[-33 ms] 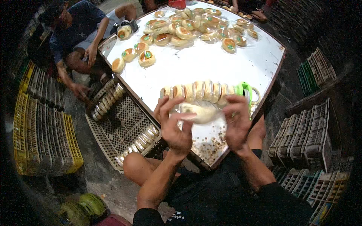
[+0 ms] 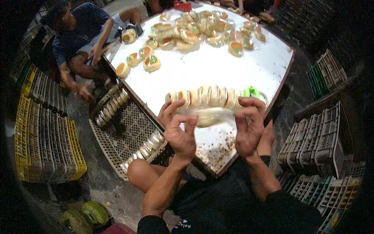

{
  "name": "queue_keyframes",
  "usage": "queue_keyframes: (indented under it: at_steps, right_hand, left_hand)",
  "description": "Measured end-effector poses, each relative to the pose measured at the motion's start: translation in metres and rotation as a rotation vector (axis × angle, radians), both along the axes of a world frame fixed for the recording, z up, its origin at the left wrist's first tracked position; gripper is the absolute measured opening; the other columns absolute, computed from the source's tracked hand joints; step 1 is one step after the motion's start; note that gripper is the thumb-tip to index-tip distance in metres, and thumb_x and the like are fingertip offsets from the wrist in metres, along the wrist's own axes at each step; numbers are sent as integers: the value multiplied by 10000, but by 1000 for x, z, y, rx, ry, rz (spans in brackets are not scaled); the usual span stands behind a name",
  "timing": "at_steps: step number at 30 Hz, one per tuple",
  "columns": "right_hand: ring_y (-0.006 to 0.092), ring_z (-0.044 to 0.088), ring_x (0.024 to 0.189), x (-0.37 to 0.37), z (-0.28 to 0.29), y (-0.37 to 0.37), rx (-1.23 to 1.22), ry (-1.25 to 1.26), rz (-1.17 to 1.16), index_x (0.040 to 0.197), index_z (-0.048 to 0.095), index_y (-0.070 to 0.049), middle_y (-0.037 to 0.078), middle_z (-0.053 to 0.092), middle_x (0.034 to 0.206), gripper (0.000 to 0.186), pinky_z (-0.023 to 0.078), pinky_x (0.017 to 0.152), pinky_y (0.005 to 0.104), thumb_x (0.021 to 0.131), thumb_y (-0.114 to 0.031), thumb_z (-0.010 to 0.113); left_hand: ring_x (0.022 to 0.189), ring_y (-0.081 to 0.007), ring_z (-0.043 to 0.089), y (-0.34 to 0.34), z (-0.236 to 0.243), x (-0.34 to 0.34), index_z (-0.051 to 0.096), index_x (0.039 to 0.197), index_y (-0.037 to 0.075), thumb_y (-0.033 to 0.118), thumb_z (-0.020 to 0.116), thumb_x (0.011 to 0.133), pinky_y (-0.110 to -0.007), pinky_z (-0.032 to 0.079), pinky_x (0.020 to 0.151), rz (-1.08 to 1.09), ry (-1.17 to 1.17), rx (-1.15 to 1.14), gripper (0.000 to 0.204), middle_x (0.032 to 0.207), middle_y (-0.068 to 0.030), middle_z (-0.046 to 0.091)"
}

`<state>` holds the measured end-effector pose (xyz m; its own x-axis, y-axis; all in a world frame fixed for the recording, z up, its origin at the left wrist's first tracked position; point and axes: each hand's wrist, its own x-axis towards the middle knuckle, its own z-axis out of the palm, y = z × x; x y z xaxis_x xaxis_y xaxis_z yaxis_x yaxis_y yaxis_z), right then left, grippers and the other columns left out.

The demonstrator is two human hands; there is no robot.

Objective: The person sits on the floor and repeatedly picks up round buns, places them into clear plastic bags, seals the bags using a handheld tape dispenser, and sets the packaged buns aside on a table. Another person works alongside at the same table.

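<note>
Head view: wrapped bun (image 2: 213, 117) between both hands, over the near end of the table (image 2: 167, 78).
From my end, the left hand (image 2: 181, 132) pinches its nine-o'clock end; at three o'clock the right hand's (image 2: 249, 124) fingers bend, contact too blurred to tell. I judge uneven pulling could tear it. The row of buns (image 2: 206, 95) blocks twelve o'clock; green tool (image 2: 250, 92) at two, crate (image 2: 124, 126) at nine.

premises present as a bakery packing workshop: bagged buns (image 2: 189, 36) lie heaped on a white table (image 2: 214, 68), stacked plastic crates (image 2: 48, 140) stand at both sides, and a co-worker (image 2: 82, 29) sits near a partly filled open crate (image 2: 126, 124).
</note>
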<state>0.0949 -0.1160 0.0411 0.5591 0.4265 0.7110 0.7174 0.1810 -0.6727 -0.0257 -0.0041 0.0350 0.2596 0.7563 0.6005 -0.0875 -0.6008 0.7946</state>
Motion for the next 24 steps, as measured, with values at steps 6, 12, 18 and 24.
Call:
queue_keyframes:
  at_steps: [6,12,18,24]
  right_hand:
    - [193,590,903,4,13,6,80,491,253,955,539,-33,106,585,960,140,477,829,324,970,-172,528]
    - [201,638,917,-8,19,10,254,783,644,1093,396,-77,136,625,976,156,530,825,345,1028,-217,378]
    - [210,627,923,-18,9,28,115,714,474,1079,433,-80,136,646,937,125,500,856,345,1004,-180,431]
    - [365,538,1102,-24,-5,45,-54,-266,-17,1182,499,-10,208,541,1201,288,451,933,413,946,-171,535]
  left_hand:
    - [825,-142,595,3,14,15,607,799,-11,226,623,930,-269,473,761,-245,-80,-552,270,869,-81,649]
    - [744,-108,524,4,3,21,522,1049,-24,242,579,956,-257,448,654,-219,18,-485,288,899,-68,554]
    - [1039,-256,568,-28,8,11,431,1235,-62,243,676,883,-347,461,883,-125,21,-77,526,1148,-190,564]
    - [701,-93,597,18,5,10,653,909,-20,141,653,900,-226,482,660,-375,-180,-853,162,810,-61,684]
